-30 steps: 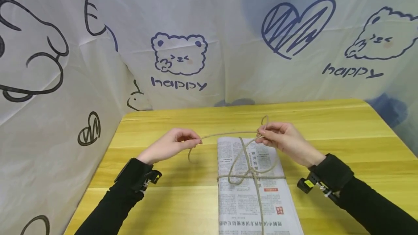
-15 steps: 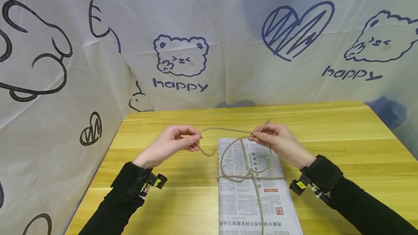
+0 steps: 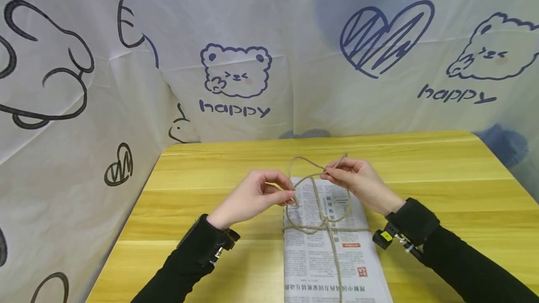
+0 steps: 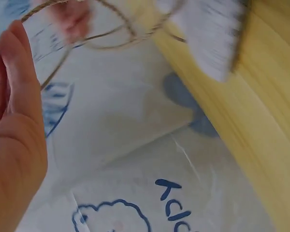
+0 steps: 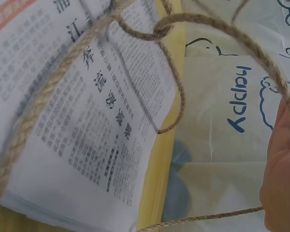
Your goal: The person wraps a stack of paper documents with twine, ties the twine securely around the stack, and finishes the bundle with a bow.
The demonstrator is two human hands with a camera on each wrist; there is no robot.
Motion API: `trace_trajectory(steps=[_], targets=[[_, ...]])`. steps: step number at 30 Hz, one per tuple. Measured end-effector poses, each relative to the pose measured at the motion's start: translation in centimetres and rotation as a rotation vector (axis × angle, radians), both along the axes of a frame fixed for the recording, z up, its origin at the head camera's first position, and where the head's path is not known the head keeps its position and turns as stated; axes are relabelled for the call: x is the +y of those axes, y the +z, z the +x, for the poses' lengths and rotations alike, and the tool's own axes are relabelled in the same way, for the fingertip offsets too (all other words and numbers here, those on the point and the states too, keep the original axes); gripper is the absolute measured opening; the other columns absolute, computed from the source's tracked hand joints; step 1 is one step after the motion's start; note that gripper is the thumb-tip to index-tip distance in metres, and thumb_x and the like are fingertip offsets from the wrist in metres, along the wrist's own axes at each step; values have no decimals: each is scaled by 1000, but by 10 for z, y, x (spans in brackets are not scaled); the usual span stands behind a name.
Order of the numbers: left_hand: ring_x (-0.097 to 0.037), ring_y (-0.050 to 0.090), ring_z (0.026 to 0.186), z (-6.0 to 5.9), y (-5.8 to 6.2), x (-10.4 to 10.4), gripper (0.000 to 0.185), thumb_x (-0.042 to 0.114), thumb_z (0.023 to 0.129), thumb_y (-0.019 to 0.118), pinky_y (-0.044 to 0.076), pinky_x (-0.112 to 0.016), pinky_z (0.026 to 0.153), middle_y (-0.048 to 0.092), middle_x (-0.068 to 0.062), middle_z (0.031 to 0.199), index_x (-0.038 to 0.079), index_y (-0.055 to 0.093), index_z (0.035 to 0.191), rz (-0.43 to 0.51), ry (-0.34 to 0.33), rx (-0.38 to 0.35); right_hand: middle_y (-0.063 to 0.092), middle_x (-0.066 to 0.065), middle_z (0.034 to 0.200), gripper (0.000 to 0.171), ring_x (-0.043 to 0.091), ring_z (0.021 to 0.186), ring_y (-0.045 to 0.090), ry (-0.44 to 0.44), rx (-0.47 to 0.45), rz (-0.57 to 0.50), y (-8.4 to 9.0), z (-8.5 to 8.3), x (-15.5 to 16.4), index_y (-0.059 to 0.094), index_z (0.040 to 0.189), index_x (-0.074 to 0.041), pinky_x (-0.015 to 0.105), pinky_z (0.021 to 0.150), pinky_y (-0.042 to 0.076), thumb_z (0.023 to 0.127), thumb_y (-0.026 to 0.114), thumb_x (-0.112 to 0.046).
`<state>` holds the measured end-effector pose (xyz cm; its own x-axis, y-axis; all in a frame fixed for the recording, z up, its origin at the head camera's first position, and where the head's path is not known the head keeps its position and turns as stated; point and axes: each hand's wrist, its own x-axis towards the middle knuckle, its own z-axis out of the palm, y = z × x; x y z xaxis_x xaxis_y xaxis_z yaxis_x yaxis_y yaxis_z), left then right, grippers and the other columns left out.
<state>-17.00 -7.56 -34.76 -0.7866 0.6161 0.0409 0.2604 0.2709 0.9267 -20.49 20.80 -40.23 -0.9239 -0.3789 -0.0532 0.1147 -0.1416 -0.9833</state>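
Observation:
A folded newspaper stack (image 3: pixel 309 261) lies on the table, with tan twine (image 3: pixel 335 251) crossing it lengthwise and widthwise and meeting at a knot (image 3: pixel 326 221). Over the stack's far left corner, my left hand (image 3: pixel 261 196) pinches one length of the twine between thumb and fingers. My right hand (image 3: pixel 359 181) pinches twine above the far right corner, a short tip poking up past the fingers. Loose loops hang between both hands and above the paper. The right wrist view shows the thick twine (image 5: pixel 53 89) close up over the printed newspaper (image 5: pixel 121 101).
The yellow wood-grain table (image 3: pixel 202 247) extends on both sides of the stack. Behind and to the left hangs a pale cloth (image 3: pixel 252 8) with drawn bears, hearts and lettering. A small camera (image 3: pixel 382 237) is strapped at the right wrist.
My left hand has moved right with its twine end, from beside the stack to over its far left corner. A loop now arches up between the hands. My right hand shifted slightly left.

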Motion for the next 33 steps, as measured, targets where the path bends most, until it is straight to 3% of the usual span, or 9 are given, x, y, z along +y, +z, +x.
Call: trace_trajectory(steps=[5, 8, 12, 14, 16, 19, 23, 27, 33], targets=[[-4, 64, 79, 0, -29, 15, 3, 10, 93, 72, 55, -21, 73, 73, -2, 94, 11, 73, 96, -233, -32, 312, 74, -2, 101, 9, 8, 99, 73, -3, 9, 7, -3, -2, 2, 69, 106, -8, 22, 91, 57, 100, 63, -11], [-6, 60, 77, 1, -45, 20, 3, 12, 91, 74, 50, -19, 69, 69, 1, 88, 13, 72, 92, -395, -16, 498, 74, -1, 101, 7, 9, 98, 73, 9, 0, -24, -6, -3, 3, 69, 104, -8, 22, 90, 57, 99, 63, -9], [-9, 59, 75, 0, -61, 20, 8, 14, 89, 76, 47, -19, 67, 66, 3, 87, 15, 68, 89, -557, 25, 596, 73, 0, 102, 7, 9, 98, 73, 28, -19, -45, -9, -3, 6, 68, 103, -8, 22, 88, 58, 99, 62, -5], [-9, 57, 72, -2, -66, 17, 11, 15, 88, 77, 46, -20, 64, 65, 3, 85, 15, 65, 88, -572, 41, 559, 73, 1, 102, 7, 9, 97, 73, 35, -24, -44, -11, -3, 9, 67, 104, -7, 22, 89, 58, 99, 62, -5], [-7, 52, 66, -5, -68, 11, 15, 17, 88, 77, 42, -19, 61, 64, 1, 85, 13, 63, 90, -558, 44, 473, 72, 0, 103, 7, 9, 98, 72, 44, -19, -37, -12, -3, 11, 66, 104, -7, 23, 89, 58, 100, 61, -5], [-7, 47, 64, -10, -65, -1, 24, 21, 90, 78, 40, -21, 60, 62, -4, 88, 9, 59, 98, -497, 21, 312, 70, 0, 104, 8, 8, 98, 71, 56, -6, -23, -16, -3, 15, 65, 106, -7, 22, 90, 57, 100, 61, -5], [-13, 54, 74, -18, -58, -15, 34, 26, 93, 73, 44, -24, 67, 60, -9, 98, 7, 55, 114, -391, -15, 141, 70, -2, 105, 8, 7, 98, 69, 60, 11, 21, -21, -3, 21, 66, 106, -7, 22, 91, 57, 100, 62, -6], [-17, 55, 81, -29, -58, -18, 41, 30, 101, 63, 45, -28, 70, 59, -10, 106, 6, 52, 131, -342, 53, 61, 70, -2, 107, 8, 6, 100, 69, 62, 19, 75, -23, -2, 27, 66, 107, -8, 24, 93, 57, 100, 63, -8], [-17, 57, 84, -45, -68, 0, 55, 32, 104, 58, 44, -29, 70, 60, -10, 122, 5, 41, 148, -377, 171, 11, 71, 1, 110, 10, 6, 100, 69, 63, 16, 110, -25, 0, 30, 66, 108, -8, 25, 93, 57, 99, 64, -10]])
